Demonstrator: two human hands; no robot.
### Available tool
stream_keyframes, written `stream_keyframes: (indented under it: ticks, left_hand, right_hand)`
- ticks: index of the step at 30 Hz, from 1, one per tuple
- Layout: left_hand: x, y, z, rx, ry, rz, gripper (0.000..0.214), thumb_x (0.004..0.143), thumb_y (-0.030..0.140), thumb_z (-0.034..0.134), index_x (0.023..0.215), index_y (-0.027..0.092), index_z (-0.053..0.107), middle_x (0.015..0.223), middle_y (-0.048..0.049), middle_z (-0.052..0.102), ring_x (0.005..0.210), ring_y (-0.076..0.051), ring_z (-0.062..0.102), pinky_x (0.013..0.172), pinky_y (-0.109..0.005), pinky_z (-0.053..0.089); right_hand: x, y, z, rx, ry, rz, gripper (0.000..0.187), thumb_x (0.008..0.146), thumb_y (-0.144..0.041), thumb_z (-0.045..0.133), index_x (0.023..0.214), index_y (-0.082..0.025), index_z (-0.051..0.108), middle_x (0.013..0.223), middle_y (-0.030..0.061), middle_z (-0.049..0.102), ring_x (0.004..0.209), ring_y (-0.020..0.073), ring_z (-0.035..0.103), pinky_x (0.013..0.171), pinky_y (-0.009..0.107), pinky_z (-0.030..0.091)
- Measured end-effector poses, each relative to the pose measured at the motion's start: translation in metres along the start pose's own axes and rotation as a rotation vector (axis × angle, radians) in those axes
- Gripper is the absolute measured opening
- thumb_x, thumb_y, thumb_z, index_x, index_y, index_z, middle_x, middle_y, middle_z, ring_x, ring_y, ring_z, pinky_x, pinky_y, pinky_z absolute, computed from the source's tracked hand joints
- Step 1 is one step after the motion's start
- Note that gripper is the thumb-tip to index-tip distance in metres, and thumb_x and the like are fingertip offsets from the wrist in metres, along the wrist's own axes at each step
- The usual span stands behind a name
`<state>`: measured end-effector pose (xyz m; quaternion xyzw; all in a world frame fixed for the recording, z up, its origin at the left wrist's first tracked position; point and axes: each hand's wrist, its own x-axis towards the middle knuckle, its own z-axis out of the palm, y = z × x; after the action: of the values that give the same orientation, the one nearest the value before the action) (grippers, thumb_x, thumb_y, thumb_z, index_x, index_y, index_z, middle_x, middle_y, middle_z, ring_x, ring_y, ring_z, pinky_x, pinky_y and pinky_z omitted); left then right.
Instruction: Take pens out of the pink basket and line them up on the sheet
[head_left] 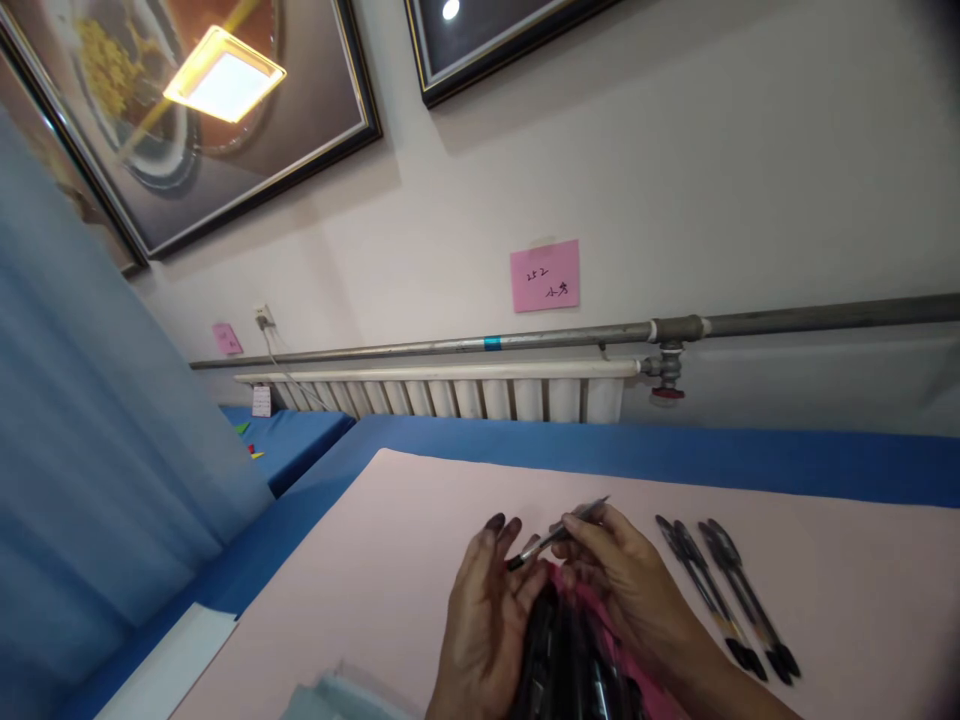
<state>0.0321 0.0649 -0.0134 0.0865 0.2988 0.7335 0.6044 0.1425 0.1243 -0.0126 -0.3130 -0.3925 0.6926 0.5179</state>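
Observation:
A slim pen (556, 535) with a dark lower end is pinched in my right hand (630, 580), slanting down toward the left. My left hand (484, 610) is cupped at the left of a pink pouch (616, 640). Its thumb and forefinger stand apart, and its lower fingers curl in against the pouch's top edge. Several black pens (574, 660) with shiny barrels fill the pouch. The pen's dark end is close to my left fingers; whether they touch it I cannot tell. The lower part of the pouch is cut off by the frame.
Two bundles of black pens (727, 590) lie on the pink sheet (337, 560) at the right. A grey-blue item (341, 698) is at the front edge and a white sheet (169, 665) at the left. Behind the blue table (675, 450) runs a radiator (495, 395). A blue curtain (97, 430) hangs left.

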Motion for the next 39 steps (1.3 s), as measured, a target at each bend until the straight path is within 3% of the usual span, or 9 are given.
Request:
stream_keyframes:
  ticks: [3,7,10,16,19,21,25,33,39]
  left_hand:
    - [0.002,0.005,-0.003,0.132,0.042,-0.031,0.022,0.077,0.033,0.06,0.083,0.012,0.057,0.084,-0.0086,0.064,0.068,-0.016,0.063,0.062,-0.027,0.051]
    - [0.003,0.003,-0.008,0.351,0.003,-0.131,0.04,0.073,0.053,0.057,0.065,0.014,0.05,0.049,0.0006,0.05,0.037,-0.007,0.042,0.035,-0.019,0.027]
    - [0.001,0.0,-0.01,0.359,-0.047,-0.122,0.034,0.068,0.045,0.064,0.065,0.014,0.049,0.048,0.0033,0.047,0.036,-0.005,0.037,0.035,-0.018,0.022]
    - [-0.001,0.001,-0.011,0.354,-0.089,-0.042,0.024,0.071,0.032,0.065,0.067,0.014,0.051,0.052,0.0018,0.051,0.044,-0.006,0.044,0.043,-0.018,0.032]
    - [0.0,0.005,-0.012,0.357,-0.068,-0.026,0.023,0.065,0.024,0.071,0.079,0.015,0.055,0.067,-0.0002,0.058,0.057,-0.009,0.053,0.048,-0.018,0.038]
    - [0.0,0.007,-0.013,0.37,-0.041,-0.034,0.026,0.067,0.028,0.07,0.084,0.015,0.056,0.074,-0.0017,0.06,0.06,-0.01,0.055,0.048,-0.019,0.039]
    - [0.001,0.003,-0.014,0.461,-0.084,-0.144,0.036,0.078,0.045,0.053,0.067,0.011,0.054,0.051,-0.0014,0.052,0.04,-0.008,0.044,0.038,-0.02,0.029]
    - [0.001,0.004,-0.017,0.399,-0.14,-0.077,0.021,0.07,0.028,0.067,0.068,0.013,0.053,0.053,0.002,0.052,0.045,-0.006,0.045,0.044,-0.018,0.032]
    - [-0.001,0.007,-0.011,0.452,-0.074,-0.227,0.037,0.072,0.048,0.06,0.065,0.012,0.053,0.049,0.0011,0.049,0.037,-0.007,0.04,0.036,-0.02,0.025]
  right_hand:
    - [0.002,-0.003,-0.002,0.06,0.039,0.023,0.024,0.063,-0.029,0.073,0.073,-0.018,0.054,0.066,-0.0007,0.06,0.059,0.0131,0.059,0.042,0.019,0.045]
    - [0.001,-0.005,-0.002,0.035,0.019,-0.025,0.023,0.065,-0.03,0.072,0.073,-0.018,0.053,0.065,-0.0006,0.059,0.059,0.0134,0.058,0.041,0.02,0.046]
    - [0.0,-0.005,-0.001,-0.007,-0.011,-0.066,0.022,0.067,-0.031,0.071,0.072,-0.018,0.053,0.064,-0.0012,0.057,0.059,0.0132,0.057,0.041,0.021,0.045]
    - [-0.001,-0.005,0.0,-0.009,-0.006,-0.051,0.023,0.066,-0.031,0.071,0.072,-0.018,0.053,0.065,-0.0018,0.057,0.058,0.0127,0.057,0.04,0.02,0.044]
    - [-0.001,-0.007,0.0,0.0,0.014,-0.032,0.023,0.066,-0.03,0.071,0.072,-0.018,0.053,0.064,-0.002,0.057,0.057,0.0122,0.057,0.039,0.019,0.044]
    - [-0.001,-0.007,0.001,-0.004,0.017,-0.027,0.023,0.066,-0.03,0.07,0.073,-0.017,0.053,0.065,-0.0016,0.057,0.057,0.012,0.057,0.039,0.019,0.043]
    - [-0.002,-0.007,0.002,-0.046,-0.004,-0.058,0.023,0.067,-0.032,0.069,0.072,-0.017,0.052,0.064,-0.0018,0.057,0.056,0.0121,0.057,0.039,0.019,0.043]
    - [-0.001,-0.005,0.0,-0.047,-0.015,-0.062,0.02,0.07,-0.03,0.067,0.073,-0.017,0.052,0.064,-0.0018,0.057,0.056,0.0116,0.057,0.039,0.018,0.043]
    - [-0.001,-0.005,0.0,-0.042,-0.012,-0.061,0.023,0.069,-0.032,0.068,0.073,-0.017,0.052,0.066,-0.001,0.058,0.056,0.0122,0.058,0.038,0.018,0.042]
